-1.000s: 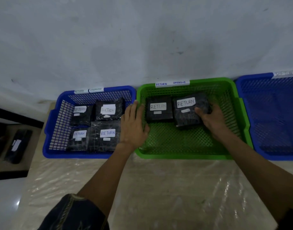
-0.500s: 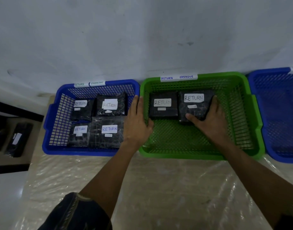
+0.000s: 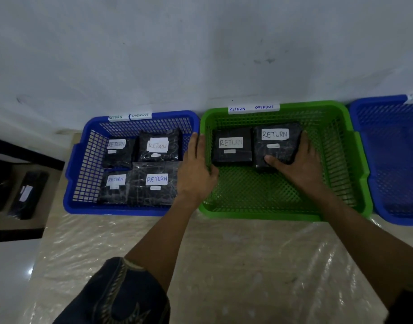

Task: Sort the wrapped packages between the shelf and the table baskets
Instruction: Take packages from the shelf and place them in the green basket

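Two black wrapped packages with white "RETURN" labels lie side by side at the back of the green basket [image 3: 282,215]. My right hand [image 3: 301,164] holds the right package [image 3: 279,149], thumb on its near edge and fingers along its right side. The left package [image 3: 231,159] lies free beside it. My left hand [image 3: 196,169] rests on the rim between the green basket and the left blue basket [image 3: 112,210], fingers straight, thumb inside the green one. Several more "RETURN" packages [image 3: 154,183] fill the left blue basket.
A second blue basket [image 3: 392,216] stands at the right edge, its floor bare where visible. All baskets sit against the white wall on a plastic-covered table [image 3: 224,265]. Low at the far left, a shelf holds dark packages [image 3: 25,195].
My right hand has laid the right package down flat from a tilt, next to the left one. My left hand has stayed on the rim.
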Tool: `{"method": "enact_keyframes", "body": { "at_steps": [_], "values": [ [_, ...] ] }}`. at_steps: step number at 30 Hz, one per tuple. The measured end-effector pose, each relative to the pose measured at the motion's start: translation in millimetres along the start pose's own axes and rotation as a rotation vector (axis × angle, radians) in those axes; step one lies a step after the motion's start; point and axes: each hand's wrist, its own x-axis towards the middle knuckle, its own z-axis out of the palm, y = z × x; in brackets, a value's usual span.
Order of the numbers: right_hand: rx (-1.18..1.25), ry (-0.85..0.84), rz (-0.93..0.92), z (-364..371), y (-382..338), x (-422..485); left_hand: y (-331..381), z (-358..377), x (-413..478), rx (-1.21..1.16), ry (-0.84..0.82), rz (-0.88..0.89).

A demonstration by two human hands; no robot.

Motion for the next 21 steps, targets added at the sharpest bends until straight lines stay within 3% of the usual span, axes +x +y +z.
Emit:
{"method": "enact_keyframes", "body": {
  "at_steps": [6,14,21],
  "values": [
    [0.213,-0.006,0.123,-11.2,-3.7,4.0,1.7,-1.6,-1.6,-0.023,-0.009,-0.013],
    [0.139,0.016,0.151,-10.4,18.3,-16.5,0.7,-1.1,-1.8,-0.022,-0.036,-0.024],
    [0.028,-0.01,0.068,-10.6,-2.0,-4.2,1.2,-2.2,-1.0,-0.008,-0.043,-0.02]
  ]
}}
